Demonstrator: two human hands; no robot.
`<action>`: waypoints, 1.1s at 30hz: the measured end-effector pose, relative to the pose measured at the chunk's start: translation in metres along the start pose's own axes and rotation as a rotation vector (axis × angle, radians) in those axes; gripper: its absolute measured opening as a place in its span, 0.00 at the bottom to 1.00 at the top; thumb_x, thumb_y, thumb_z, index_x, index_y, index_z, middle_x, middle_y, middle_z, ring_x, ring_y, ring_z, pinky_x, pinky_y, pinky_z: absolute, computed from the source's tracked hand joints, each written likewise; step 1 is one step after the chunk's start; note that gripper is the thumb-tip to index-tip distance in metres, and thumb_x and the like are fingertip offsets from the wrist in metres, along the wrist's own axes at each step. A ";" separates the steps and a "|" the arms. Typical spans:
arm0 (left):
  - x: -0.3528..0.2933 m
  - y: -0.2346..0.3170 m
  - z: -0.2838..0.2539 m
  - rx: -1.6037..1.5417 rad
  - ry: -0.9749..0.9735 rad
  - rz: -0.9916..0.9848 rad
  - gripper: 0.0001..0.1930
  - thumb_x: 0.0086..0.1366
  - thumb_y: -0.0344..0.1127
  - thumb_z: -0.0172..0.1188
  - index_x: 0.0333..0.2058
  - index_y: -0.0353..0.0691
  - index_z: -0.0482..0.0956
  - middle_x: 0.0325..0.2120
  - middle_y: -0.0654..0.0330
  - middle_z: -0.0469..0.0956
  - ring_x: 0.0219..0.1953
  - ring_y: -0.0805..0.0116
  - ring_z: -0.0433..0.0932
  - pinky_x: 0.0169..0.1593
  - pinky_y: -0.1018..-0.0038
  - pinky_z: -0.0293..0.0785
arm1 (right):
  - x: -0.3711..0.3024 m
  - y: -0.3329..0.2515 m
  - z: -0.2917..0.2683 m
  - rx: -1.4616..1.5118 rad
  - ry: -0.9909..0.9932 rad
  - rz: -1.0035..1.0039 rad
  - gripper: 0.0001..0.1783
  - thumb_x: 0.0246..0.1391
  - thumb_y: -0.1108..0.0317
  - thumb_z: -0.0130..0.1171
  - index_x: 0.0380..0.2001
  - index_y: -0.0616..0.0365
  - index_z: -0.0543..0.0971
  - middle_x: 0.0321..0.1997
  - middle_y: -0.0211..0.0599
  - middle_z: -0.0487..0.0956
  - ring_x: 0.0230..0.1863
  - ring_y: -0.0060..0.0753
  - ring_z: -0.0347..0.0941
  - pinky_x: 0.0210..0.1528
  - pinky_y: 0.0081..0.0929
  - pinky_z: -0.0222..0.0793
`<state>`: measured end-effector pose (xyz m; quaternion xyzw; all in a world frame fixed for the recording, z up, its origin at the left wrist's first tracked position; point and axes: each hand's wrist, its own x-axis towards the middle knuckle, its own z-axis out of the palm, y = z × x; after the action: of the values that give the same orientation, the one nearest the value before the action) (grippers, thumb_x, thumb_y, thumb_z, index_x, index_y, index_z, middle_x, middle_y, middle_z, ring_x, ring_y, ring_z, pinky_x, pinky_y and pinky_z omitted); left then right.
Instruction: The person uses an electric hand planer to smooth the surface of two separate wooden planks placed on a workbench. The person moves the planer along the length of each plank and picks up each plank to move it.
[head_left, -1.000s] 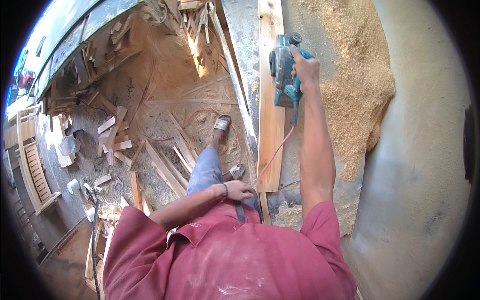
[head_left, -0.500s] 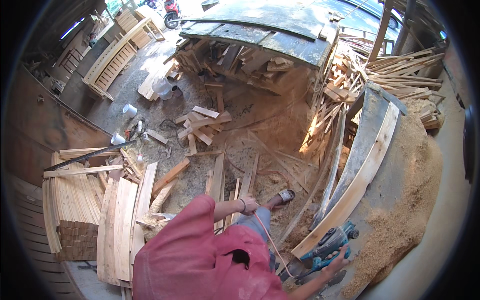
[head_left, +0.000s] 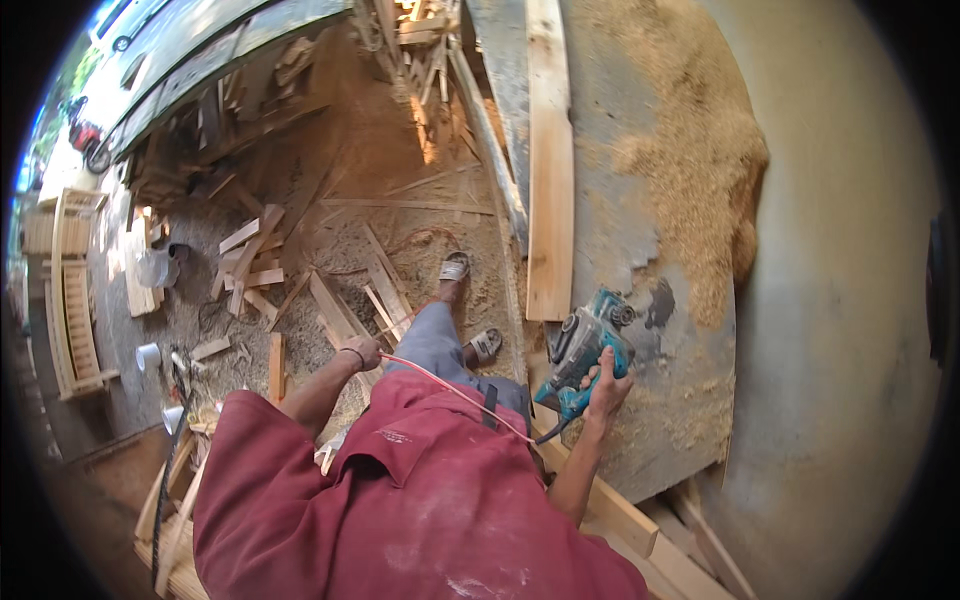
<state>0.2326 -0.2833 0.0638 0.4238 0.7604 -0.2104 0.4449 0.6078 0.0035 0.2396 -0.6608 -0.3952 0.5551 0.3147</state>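
Sawdust-strewn tabletop [head_left: 640, 230] in a wood yard: your right hand [head_left: 607, 385] has its grip closed around the teal electric planer [head_left: 585, 350], just short of the plank [head_left: 549, 170], which runs lengthwise away ahead; left hand [head_left: 365, 352] loosely curled on the orange cord [head_left: 450, 390], farther off

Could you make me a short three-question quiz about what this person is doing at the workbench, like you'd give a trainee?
1. True or false: the right hand grips a teal electric planer.
2. Where is the planer? A) resting on the long plank B) off the plank's near end, over the bench C) on the floor
3. What does the left hand hold?

Key
1. True.
2. B.
3. The thin orange cord that runs to the planer.
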 end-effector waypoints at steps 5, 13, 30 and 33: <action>0.014 -0.013 -0.037 0.276 0.096 0.022 0.16 0.59 0.46 0.55 0.40 0.50 0.87 0.48 0.52 0.81 0.54 0.55 0.78 0.60 0.55 0.66 | -0.008 0.007 -0.005 0.032 0.014 -0.041 0.24 0.59 0.49 0.64 0.25 0.61 0.73 0.17 0.30 0.70 0.14 0.21 0.64 0.15 0.24 0.61; 0.024 -0.047 -0.089 0.253 0.506 -0.103 0.16 0.56 0.40 0.59 0.43 0.48 0.85 0.58 0.57 0.72 0.59 0.56 0.71 0.59 0.55 0.66 | -0.022 0.035 0.002 -0.188 -0.100 -0.108 0.26 0.59 0.49 0.63 0.20 0.61 0.76 0.13 0.29 0.71 0.14 0.24 0.68 0.19 0.29 0.62; -0.004 -0.088 -0.011 -0.165 0.200 -0.281 0.18 0.62 0.42 0.53 0.46 0.43 0.83 0.48 0.47 0.81 0.53 0.45 0.78 0.55 0.54 0.75 | -0.021 0.030 0.073 -0.557 -0.177 -0.346 0.26 0.53 0.48 0.68 0.27 0.65 0.80 0.19 0.51 0.77 0.23 0.55 0.76 0.30 0.45 0.70; -0.011 -0.077 0.002 -0.257 0.118 -0.315 0.18 0.63 0.43 0.52 0.47 0.43 0.82 0.48 0.45 0.81 0.53 0.47 0.78 0.56 0.55 0.74 | -0.011 0.033 0.080 -0.548 -0.159 -0.390 0.26 0.53 0.48 0.68 0.25 0.66 0.78 0.17 0.48 0.73 0.19 0.49 0.72 0.27 0.44 0.66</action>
<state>0.1726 -0.3325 0.0676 0.2511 0.8626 -0.1533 0.4116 0.5337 -0.0241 0.2021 -0.5875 -0.6718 0.4074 0.1940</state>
